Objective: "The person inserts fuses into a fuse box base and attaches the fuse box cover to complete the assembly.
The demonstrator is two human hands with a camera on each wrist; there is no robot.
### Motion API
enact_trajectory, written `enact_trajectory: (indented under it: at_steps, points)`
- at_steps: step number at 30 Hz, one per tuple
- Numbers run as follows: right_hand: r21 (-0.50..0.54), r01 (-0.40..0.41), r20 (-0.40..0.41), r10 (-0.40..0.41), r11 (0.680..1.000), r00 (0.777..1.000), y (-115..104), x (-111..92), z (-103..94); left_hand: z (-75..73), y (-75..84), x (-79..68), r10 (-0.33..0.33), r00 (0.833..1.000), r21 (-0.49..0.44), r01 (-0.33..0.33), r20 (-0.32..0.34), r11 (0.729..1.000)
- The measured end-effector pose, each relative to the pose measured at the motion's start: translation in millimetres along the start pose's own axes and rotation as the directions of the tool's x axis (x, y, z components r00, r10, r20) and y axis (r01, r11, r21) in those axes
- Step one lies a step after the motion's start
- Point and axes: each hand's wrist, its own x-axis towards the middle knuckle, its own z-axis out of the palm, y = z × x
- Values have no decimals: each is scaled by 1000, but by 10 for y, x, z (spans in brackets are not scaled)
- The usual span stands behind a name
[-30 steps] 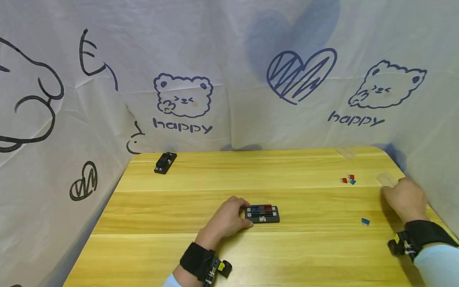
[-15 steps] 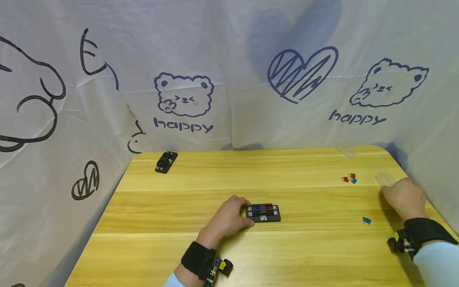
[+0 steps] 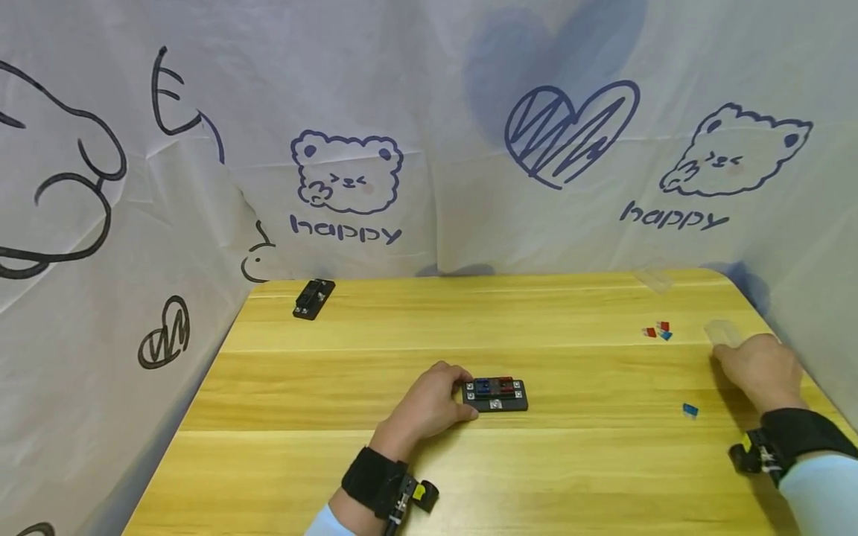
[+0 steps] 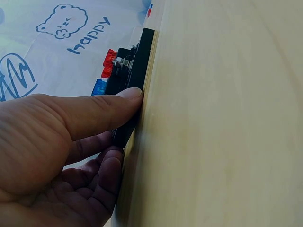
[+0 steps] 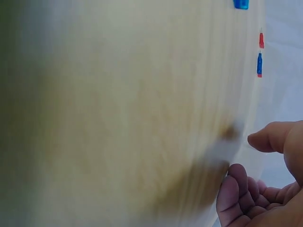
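Note:
My left hand (image 3: 429,402) pinches the left end of a black fuse block (image 3: 511,406) on the table. The thumb (image 4: 113,106) lies along the block's near edge; other fingers are behind and under its end. Blue blade fuses (image 4: 99,87) and red blade fuses (image 4: 109,63) stand in the block's slots. My right hand (image 3: 760,370) rests at the table's right side, fingers loosely curled and holding nothing in the right wrist view. A clear plastic cover (image 3: 724,332) lies just beyond its fingers. One loose blue blade fuse (image 3: 690,410) lies to this hand's left.
Two red blade fuses (image 3: 650,333) and a blue one (image 3: 666,336) lie together toward the back right. Another clear cover (image 3: 653,279) is at the back edge. A second black fuse block (image 3: 313,299) sits at the back left. White cloth (image 3: 462,201) surrounds the table.
The head view has shifted slightly. Both hands, the fuse block and the loose fuses keep their places on the table.

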Motion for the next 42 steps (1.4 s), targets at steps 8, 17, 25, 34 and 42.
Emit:
enact_trajectory:
  at_steps: [8, 17, 25, 34, 42]
  points:
    - [17, 15, 14, -15, 1000, 1000, -125, -38, 5, -1, 0, -3, -5, 1000, 1, 5, -1, 1000]
    - [64, 173, -21, -172, 983, 985, -410, -238, 52, -7, 3, 1, 1, 1000, 16, -1, -7, 1000]
    - [88, 236, -42, -233, 968, 972, -652, -349, 72, -11, 6, -2, 6, 1000, 21, -6, 1, 1000]
    - [130, 324, -60, -318, 937, 946, -999, -526, 151, -20, 12, -12, 9, 1000, 15, -9, 4, 1000]
    - [168, 403, -47, -401, 899, 915, -1273, -707, 189, -17, 14, -9, 9, 1000, 14, -9, 0, 1000]
